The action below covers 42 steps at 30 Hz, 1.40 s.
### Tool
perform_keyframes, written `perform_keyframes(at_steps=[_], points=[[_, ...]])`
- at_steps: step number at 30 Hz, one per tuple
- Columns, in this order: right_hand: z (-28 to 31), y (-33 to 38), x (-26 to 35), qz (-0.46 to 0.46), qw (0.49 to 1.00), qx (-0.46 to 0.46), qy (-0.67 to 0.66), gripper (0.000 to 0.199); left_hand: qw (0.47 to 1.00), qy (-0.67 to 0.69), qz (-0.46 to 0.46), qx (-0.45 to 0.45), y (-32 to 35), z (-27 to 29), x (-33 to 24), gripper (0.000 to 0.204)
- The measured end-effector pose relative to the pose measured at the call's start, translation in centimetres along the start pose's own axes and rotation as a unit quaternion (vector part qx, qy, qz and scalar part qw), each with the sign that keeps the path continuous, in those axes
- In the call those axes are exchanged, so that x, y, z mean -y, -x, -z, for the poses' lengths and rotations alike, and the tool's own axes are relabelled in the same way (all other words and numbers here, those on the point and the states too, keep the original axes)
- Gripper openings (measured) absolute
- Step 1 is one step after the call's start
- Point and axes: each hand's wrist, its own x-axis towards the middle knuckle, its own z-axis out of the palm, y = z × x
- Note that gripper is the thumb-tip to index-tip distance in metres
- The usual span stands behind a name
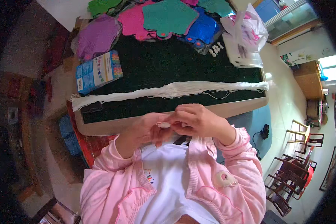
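We saw both hands drawn close together just above the near edge of the board, fingertips meeting. The left hand (143, 130) and the right hand (198, 121) pinched between them a small white piece (163, 124), pale and flattish, held close to the chest; what it was made of we could not tell. Both sets of fingers were closed on it, the right fingers curled over from above, the left thumb pressed beneath.

Soft pink knitted sleeves with ribbed cuffs covered the forearms, over a smooth white shirt.

Beyond the hands lay a wide board (138, 125) with a pale rounded rim and a dark green, felt-like surface. Across it, from left edge to right, stretched a long hank of white thread (168, 90), loose and fibrous, with stray strands trailing off its underside. At the left end of the board rested a blue printed carton (98, 72), rectangular and glossy, tilted slightly.

Along the far edge were stacked flat felt cut-outs with lobed outlines: a teal one (170, 16) on top, a magenta one (132, 22) beneath it, a shiny blue one (205, 30) to the right, and a purple one (97, 36) inside clear wrapping at the left. A crumpled translucent plastic bag (244, 35) sat at the far right corner, and just beside it lay a few small white bits (215, 49), too small to identify.
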Motion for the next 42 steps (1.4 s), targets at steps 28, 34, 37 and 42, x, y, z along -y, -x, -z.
perform_keyframes(at_steps=[28, 34, 37, 42], points=[[-1.9, -0.1, 0.5, 0.075, 0.991, -0.011, 0.111, 0.022, 0.976, -0.192, 0.040, -0.093, -0.1, 1.6, -0.5, 0.050], [-1.8, 0.5, 0.0, 0.031, 0.994, 0.028, 0.106, 0.023, 0.926, -0.327, -0.110, -0.154, 1.1, -0.4, 0.0, 0.023], [-2.0, 0.9, -0.3, -0.043, 0.999, -0.002, 0.023, 0.020, 0.757, -0.565, -0.246, -0.219, 1.2, -0.5, 0.9, 0.019], [-2.6, 1.4, -1.4, -0.333, 0.897, -0.055, -0.286, 0.011, 0.412, -0.752, -0.454, -0.242, 0.4, -1.4, 1.8, 0.017]])
